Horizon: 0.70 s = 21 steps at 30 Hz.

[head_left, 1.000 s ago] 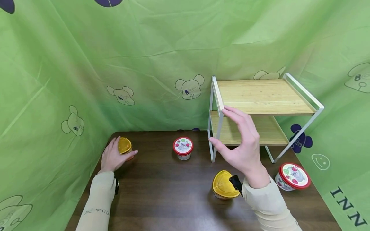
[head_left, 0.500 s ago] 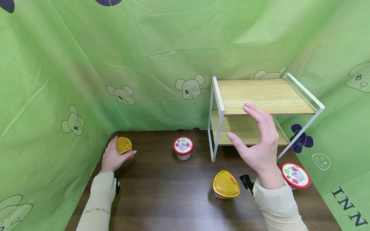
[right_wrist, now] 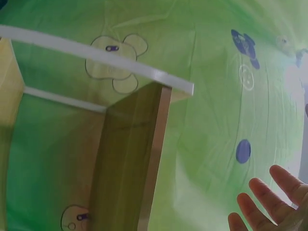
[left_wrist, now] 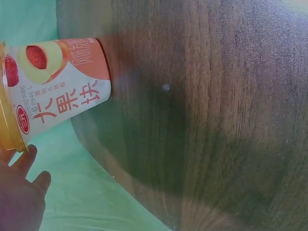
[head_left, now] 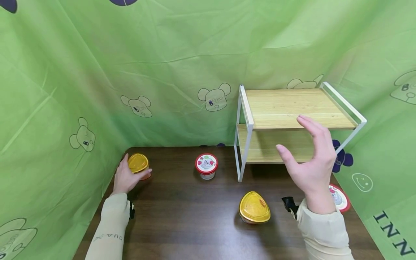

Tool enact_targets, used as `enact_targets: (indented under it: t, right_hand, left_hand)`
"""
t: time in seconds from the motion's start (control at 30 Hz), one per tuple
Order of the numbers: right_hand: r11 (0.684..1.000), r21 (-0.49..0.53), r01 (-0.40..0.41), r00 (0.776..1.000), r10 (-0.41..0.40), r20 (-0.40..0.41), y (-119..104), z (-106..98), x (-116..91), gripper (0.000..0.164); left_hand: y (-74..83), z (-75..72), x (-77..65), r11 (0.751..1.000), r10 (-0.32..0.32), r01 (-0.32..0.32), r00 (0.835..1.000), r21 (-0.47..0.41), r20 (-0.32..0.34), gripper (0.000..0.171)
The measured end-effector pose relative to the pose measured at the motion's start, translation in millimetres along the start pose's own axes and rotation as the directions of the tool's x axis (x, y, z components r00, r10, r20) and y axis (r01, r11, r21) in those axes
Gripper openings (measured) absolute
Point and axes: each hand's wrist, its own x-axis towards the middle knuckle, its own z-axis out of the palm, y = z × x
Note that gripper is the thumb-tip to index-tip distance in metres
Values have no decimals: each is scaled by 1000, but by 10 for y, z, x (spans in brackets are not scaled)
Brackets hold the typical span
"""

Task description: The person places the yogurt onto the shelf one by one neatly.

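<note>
Nearest, right of centre: one front gold-lidded cup (head_left: 254, 208), upright on the dark wood table (head_left: 182, 216), apart from both hands. Your right hand (head_left: 313, 171): raised before the two-tier shelf (head_left: 292, 108), thumb and fingers spread wide, nothing held. Right-hand red-lidded cup (head_left: 339, 198): partly hidden by your right sleeve (head_left: 325, 231). Your left hand (head_left: 126, 177): far left, thumb and fingers loosely parted about the peach-print cup (head_left: 139, 165); a fingertip lay at its gold lid (left_wrist: 8, 113), touching or nearly so, and whether it pressed could not be told. That cup stood near the table's left edge, lid up, narrower base down, long axis vertical; its fruit-printed label (left_wrist: 62, 82) faced the left wrist view. The step in hand appeared to be taking hold or letting go. Either was best done with thumb and fingers opposed on the wall below the rim, pressure even, motion along the upright axis, lest the cup tip. Farther, centre: one central red-lidded cup (head_left: 206, 165), upright, well apart from your hands. Last: green printed cloth (head_left: 172, 90), behind all.
</note>
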Motion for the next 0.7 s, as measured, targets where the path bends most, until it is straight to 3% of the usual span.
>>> enact_targets:
  t: [0.43, 0.7]
  right_hand:
    - [998, -28, -52, 995, 49, -91, 94, -150, 82, 80]
    - [994, -62, -96, 989, 88, -115, 334, -283, 93, 74]
  left_hand:
    - [-16, -12, -1, 1000, -12, 12, 1000, -13, 0, 132]
    - [-4, -35, 5, 1000, -14, 14, 1000, -21, 10, 131]
